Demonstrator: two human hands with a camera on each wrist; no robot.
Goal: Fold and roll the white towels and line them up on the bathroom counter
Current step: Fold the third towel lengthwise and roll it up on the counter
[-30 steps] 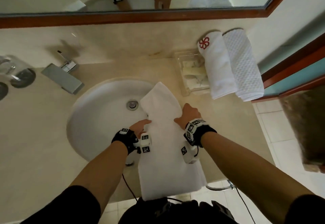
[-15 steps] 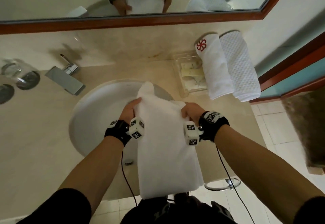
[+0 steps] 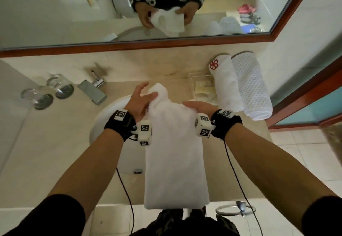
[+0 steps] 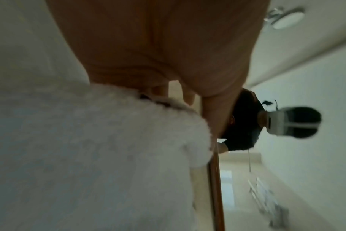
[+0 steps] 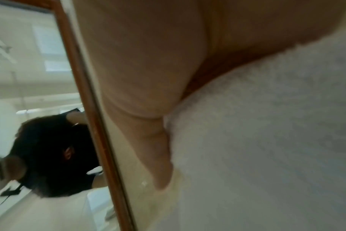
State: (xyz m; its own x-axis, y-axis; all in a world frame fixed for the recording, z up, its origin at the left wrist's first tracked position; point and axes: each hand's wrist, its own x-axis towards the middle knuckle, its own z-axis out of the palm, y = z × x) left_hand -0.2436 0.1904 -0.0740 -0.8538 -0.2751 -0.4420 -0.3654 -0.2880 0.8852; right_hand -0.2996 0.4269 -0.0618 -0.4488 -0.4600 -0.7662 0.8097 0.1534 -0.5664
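A long folded white towel [image 3: 174, 152] hangs in the air over the sink, its lower end dangling past the counter's front edge. My left hand [image 3: 140, 100] grips the bunched top left corner, thumb on the cloth and fingers spread behind it. At the top right edge, my right hand [image 3: 199, 107] holds the towel, thumb on top. The wrist views show the towel [image 4: 89, 156] [image 5: 267, 140] pressed against each palm, left hand [image 4: 158, 46] and right hand [image 5: 148, 62]. Two rolled towels lie side by side at the counter's back right: one with a red flower [image 3: 226, 85], one waffle-textured [image 3: 251, 87].
A beige counter [image 3: 46, 152] holds a white sink [image 3: 111, 117], a chrome faucet [image 3: 92, 92] and two upturned glasses [image 3: 37, 98] at the left. A clear tray [image 3: 201, 87] sits beside the rolled towels. The mirror [image 3: 74, 13] spans the back wall. A towel ring [image 3: 235, 209] hangs below the counter's front.
Both hands have lifted the towel off the sink and counter, raising it toward the mirror. Its top end is now bunched in the left hand.
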